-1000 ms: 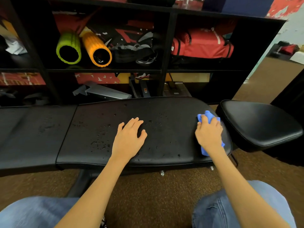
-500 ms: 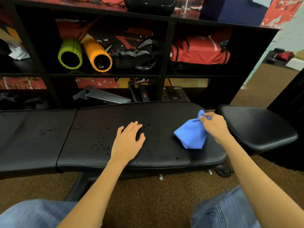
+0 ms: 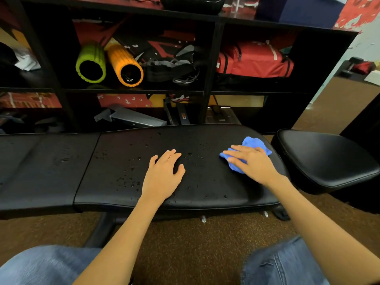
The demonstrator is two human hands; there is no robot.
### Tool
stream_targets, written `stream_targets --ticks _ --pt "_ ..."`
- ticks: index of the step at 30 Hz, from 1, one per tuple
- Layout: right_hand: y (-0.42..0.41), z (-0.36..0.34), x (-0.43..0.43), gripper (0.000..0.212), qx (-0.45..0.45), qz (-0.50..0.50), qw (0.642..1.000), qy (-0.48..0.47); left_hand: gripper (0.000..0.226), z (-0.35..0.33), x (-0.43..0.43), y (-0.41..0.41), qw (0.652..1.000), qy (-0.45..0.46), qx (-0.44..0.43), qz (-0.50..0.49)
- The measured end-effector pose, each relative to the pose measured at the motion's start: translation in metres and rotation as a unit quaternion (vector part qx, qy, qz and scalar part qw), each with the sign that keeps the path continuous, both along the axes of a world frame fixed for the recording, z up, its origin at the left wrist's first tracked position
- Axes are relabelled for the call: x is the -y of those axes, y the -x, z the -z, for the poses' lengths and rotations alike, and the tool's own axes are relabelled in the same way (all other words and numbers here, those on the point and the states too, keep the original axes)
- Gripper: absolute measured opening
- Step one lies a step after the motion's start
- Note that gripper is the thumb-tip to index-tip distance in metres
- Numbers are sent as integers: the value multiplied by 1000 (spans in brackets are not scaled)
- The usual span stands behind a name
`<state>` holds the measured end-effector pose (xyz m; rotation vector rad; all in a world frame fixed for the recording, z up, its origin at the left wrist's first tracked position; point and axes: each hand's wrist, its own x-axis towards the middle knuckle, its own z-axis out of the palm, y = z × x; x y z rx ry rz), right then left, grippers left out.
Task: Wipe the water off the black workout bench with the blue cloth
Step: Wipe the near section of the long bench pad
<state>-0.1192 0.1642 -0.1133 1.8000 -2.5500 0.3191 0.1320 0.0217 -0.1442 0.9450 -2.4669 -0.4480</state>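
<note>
The black workout bench (image 3: 123, 161) stretches across the middle of the head view, its centre pad speckled with water drops (image 3: 129, 177). My left hand (image 3: 162, 177) lies flat on the pad with fingers spread, holding nothing. My right hand (image 3: 253, 163) presses flat on the crumpled blue cloth (image 3: 253, 144) near the pad's right end, fingers pointing left. Part of the cloth is hidden under the palm.
A separate black seat pad (image 3: 324, 159) sits just right of the bench. Behind stands a black shelf unit (image 3: 207, 68) with green (image 3: 90, 64) and orange foam rollers (image 3: 125, 66) and a red bag (image 3: 255, 60). Brown carpet (image 3: 185, 243) and my jeans-clad knees lie below.
My right hand lifted the cloth by a corner half a second ago; now it has laid the cloth down again and presses it flat. My left hand stayed put.
</note>
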Motion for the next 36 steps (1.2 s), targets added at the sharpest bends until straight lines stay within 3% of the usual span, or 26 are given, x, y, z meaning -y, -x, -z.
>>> stream_targets --ticks 3,6,9,11,13,16,18,22,25,30,36 --pt "-20 12 26 31 -103 106 987 57 45 0 0 -1 1000 1 4 1" --pt "-49 17 33 31 -84 145 983 79 45 0 -1 -2 1000 1 3 0" --pt "-77 14 13 39 -119 98 986 70 46 0 -1 -1 1000 3 2 0" --pt "-90 10 -9 54 -130 24 991 14 46 -1 -1 0 1000 5 0 0" --pt "-85 3 -27 62 -91 -52 994 -31 46 -1 -1 0 1000 5 -5 1" --pt "-55 -4 -31 52 -109 -103 988 -32 46 0 0 0 1000 4 -1 -1" --pt "-27 0 -23 45 -131 -74 989 -5 46 1 1 -1 1000 3 -1 -1" --pt "-5 9 0 30 6 77 990 119 45 1 -1 1 1000 -3 -2 -1" --pt "-21 15 15 36 27 104 989 105 45 1 0 -1 1000 -2 -5 -4" --pt "-61 18 -10 48 90 26 993 71 45 2 2 -1 1000 -1 0 -3" --pt "-72 5 -54 49 143 -155 978 2 46 1 2 0 1000 -3 2 0"
